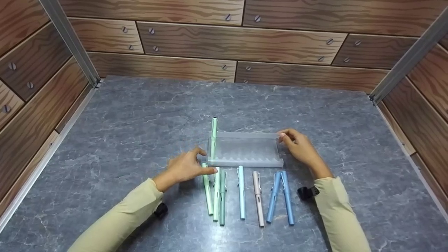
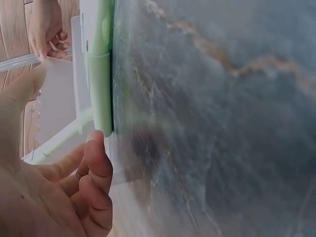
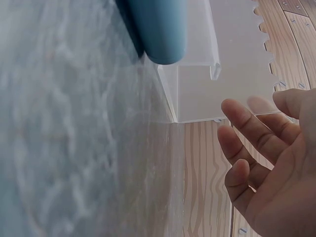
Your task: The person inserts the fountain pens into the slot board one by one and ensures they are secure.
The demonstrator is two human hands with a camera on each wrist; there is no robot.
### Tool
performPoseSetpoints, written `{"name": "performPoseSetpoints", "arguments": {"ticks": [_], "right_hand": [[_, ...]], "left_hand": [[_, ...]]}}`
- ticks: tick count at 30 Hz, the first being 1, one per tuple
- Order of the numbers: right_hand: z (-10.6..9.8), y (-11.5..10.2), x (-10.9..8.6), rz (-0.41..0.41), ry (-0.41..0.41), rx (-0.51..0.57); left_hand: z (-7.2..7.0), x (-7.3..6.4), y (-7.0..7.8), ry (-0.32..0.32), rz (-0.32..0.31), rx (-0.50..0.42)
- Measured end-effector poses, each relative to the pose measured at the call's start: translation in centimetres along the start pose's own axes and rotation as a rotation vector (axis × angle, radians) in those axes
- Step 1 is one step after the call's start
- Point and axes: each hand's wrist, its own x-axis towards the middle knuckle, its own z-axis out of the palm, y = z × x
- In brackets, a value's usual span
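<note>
A translucent pen tray (image 1: 246, 163) with a row of scalloped notches lies at mid-table. One light green pen (image 1: 214, 129) rests across its left end. My left hand (image 1: 185, 166) is beside the tray's front left corner, thumb and forefinger apart, over the tops of the light green pens (image 1: 208, 192). Nothing is in its grasp. My right hand (image 1: 297, 145) pinches the tray's back right corner between thumb and finger; in the right wrist view a fingertip (image 3: 259, 104) shows through the clear plastic.
In front of the tray lie a dark green pen (image 1: 222, 199), a light blue pen (image 1: 241, 192), a pinkish pen (image 1: 258, 199) and two blue pens (image 1: 274, 197), caps toward the tray. Wood-patterned panels (image 1: 241, 42) enclose the grey marbled table (image 1: 157, 115).
</note>
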Motion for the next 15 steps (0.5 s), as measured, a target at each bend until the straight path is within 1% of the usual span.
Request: {"name": "performPoseSetpoints", "arguments": {"ticks": [3, 6, 15], "right_hand": [[-0.08, -0.01, -0.04, 0.0, 0.0, -0.006], [-0.12, 0.01, -0.14, 0.005, 0.001, -0.013], [-0.02, -0.06, -0.2, 0.009, -0.002, -0.015]], "left_hand": [[0.1, -0.04, -0.01, -0.01, -0.002, 0.042], [0.21, -0.06, -0.11, -0.023, 0.001, 0.064], [0.3, -0.06, -0.24, -0.049, -0.011, 0.067]]}}
